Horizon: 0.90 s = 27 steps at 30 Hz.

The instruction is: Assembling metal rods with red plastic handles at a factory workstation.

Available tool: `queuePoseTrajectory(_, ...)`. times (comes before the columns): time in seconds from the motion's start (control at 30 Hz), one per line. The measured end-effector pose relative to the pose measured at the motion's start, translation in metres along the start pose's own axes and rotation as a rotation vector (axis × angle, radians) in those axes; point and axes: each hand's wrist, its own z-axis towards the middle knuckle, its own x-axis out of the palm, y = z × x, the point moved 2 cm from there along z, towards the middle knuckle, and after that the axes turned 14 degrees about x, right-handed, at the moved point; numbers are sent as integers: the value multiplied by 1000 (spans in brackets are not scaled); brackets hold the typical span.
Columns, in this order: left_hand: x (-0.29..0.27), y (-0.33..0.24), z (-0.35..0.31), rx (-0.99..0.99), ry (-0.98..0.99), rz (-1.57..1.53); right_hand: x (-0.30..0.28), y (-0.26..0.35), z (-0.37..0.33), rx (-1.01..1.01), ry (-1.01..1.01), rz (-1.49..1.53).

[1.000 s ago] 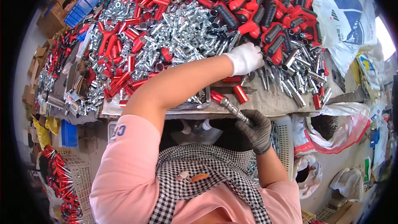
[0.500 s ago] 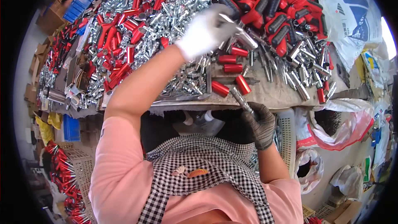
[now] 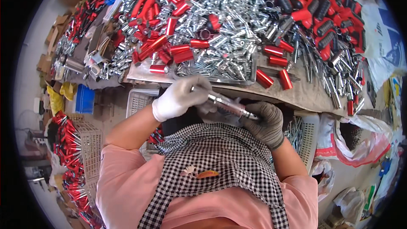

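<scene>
In front of my apron, my right hand (image 3: 267, 124), in a grey glove, is closed on one end of a shiny metal rod with a coiled, spring-like section (image 3: 231, 106). The rod lies tilted between my hands, its upper left end at the fingers of my left hand (image 3: 182, 96). That hand, in a white glove, is closed, its fingers partly blurred. A small glint of metal shows between them, but I cannot make out the part. Just beyond, on the table, lie short red tubes (image 3: 264, 78) and a metal tray (image 3: 246, 80) heaped with small silver fittings.
Red and black handles (image 3: 326, 25) are piled at the back right, with metal tubes and rods (image 3: 339, 82) nearer. More red tubes (image 3: 181, 53) lie left of centre. A crate of metal rods (image 3: 311, 133) stands below the table at right; another crate (image 3: 137, 101) stands left.
My left hand has come back from beside the red and black handles to the rod's end. My right hand still holds the rod, now lying flatter. The view has shifted.
</scene>
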Motion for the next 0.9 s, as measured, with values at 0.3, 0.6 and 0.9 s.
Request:
queuePoseTrajectory(0.3,2,17,-27,767,84,695,61,14,7,91,278,-62)
queuePoseTrajectory(0.6,-8,5,18,281,131,736,52,17,18,149,297,-124)
queuePoseTrajectory(0.9,-31,17,75,15,284,1310,21,8,16,250,174,-142)
